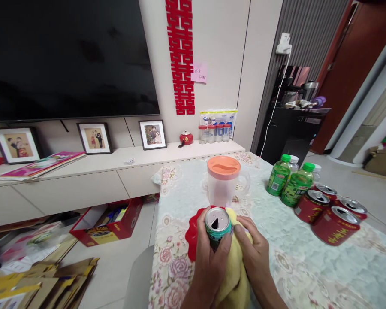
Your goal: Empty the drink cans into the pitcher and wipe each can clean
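My left hand (209,257) is wrapped round a green drink can (218,223), its top tilted toward me and its mouth hole open. Against the can's right side, my right hand (252,244) grips a yellow cloth (234,274) that hangs down between my forearms. Beneath and behind the can lies a red scalloped tray (191,240), partly hidden by my left hand. Just beyond stands a frosted pitcher (221,191) with an orange lid.
On the table's right are several red cans (336,225) and green-capped bottles (297,184). A floral cloth (176,274) covers the table. Behind it, a white cabinet (125,156) carries picture frames and glass jars (211,135). A red box (107,223) sits on the floor at left.
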The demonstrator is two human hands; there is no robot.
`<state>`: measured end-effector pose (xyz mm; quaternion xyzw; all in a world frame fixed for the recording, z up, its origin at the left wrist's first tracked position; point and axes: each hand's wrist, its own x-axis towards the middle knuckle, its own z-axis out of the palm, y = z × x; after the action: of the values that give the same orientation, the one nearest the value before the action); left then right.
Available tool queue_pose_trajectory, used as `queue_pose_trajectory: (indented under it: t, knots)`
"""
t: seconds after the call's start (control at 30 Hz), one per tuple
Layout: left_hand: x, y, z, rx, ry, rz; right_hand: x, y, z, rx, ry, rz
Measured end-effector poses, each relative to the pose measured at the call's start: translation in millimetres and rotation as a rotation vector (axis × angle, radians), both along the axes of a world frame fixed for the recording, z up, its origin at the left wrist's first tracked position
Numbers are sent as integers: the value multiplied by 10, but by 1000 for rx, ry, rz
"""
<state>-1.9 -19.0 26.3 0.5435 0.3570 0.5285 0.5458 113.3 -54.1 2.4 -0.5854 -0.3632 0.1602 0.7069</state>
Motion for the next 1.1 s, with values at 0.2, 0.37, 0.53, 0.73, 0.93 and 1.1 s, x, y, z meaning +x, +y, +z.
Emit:
queue_pose_trajectory:
  t: [0.2,0.37,0.53,0.73,0.93,1.1]
  knots:
    - [6,20,-61,78,-32,7,39,32,12,-81,-10,81]
    - [12,44,-85,78,-9,53,27,18,11,-75,-59,69]
    - [1,53,-85,32,-3,41,5,-20,45,-9,-129,65]
    - [-31,27,-41,-29,5,-42,6,-77,51,103,-228,20]
    - [-34,30,15,8,-36,-78,38,-78,55,207,-430,-18]
    - [-15,44,-39,95,-63,-61,83,-2,8,150,-387,-32]
